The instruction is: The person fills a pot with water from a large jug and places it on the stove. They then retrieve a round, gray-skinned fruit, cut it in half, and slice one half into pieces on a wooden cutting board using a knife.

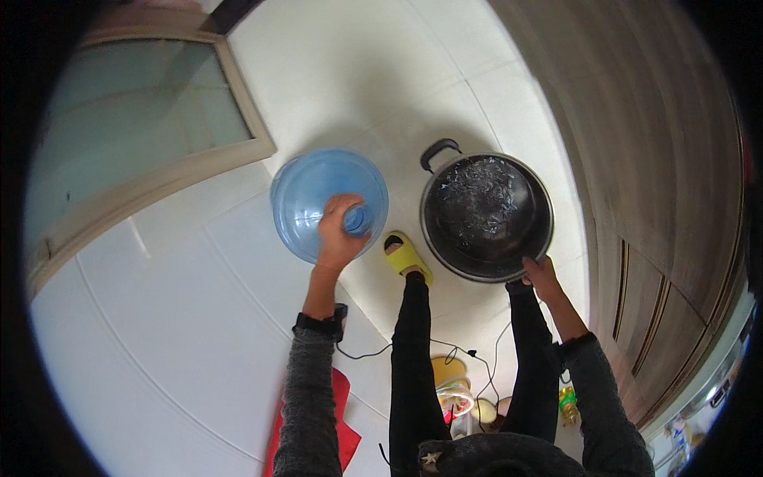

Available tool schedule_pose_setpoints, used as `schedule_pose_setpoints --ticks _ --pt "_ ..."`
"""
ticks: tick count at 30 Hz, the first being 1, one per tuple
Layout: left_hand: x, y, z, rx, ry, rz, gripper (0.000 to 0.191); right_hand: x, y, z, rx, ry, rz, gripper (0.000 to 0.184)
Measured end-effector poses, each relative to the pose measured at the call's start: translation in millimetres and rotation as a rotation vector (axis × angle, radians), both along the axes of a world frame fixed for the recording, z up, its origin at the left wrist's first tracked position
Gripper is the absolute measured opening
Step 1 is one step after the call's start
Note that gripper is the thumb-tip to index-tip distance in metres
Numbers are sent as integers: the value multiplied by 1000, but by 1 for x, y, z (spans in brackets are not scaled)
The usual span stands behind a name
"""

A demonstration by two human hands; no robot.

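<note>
My left hand (338,238) is wrapped around the neck of a large translucent blue water jug (298,194), seen from above with its round mouth uppermost. My right hand (539,277) grips the near right edge of a deep, dark cooking pot (456,253), thumb over the rim; any handle under the fingers is hidden. A black loop handle (439,154) sticks out at the pot's far left. Rippled, glinting water (483,194) lies inside the pot. Jug and pot stand apart, side by side; whether the pot touches the floor I cannot tell.
Wood-grain cabinets (644,155) line the right, a framed glass panel (143,101) the left. A yellow slipper (406,256) is on my left foot, on the pale tiled floor (417,59). Thin black cable (444,344) crosses near my legs. Behind are a red object (343,405) and a bottle (568,405).
</note>
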State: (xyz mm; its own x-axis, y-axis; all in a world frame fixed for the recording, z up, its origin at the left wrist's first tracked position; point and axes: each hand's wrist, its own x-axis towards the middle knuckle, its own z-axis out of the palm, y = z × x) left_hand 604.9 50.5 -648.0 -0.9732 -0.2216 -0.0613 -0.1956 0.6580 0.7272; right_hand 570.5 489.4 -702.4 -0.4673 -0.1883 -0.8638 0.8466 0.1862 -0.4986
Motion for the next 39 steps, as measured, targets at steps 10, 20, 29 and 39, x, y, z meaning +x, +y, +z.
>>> schedule_pose_setpoints --ticks 10,20,29,39 --pt "92 -125 35 353 -30 320 52 12 -32 75 -2 -13 -92 10" --pt "186 -163 26 436 -97 605 59 31 -81 161 -70 -42 -241 7" --pt "205 -106 23 543 -594 994 71 35 -71 265 -163 -62 -393 8" --pt "4 126 367 1081 -624 -109 81 16 25 443 -342 18 -379 6"
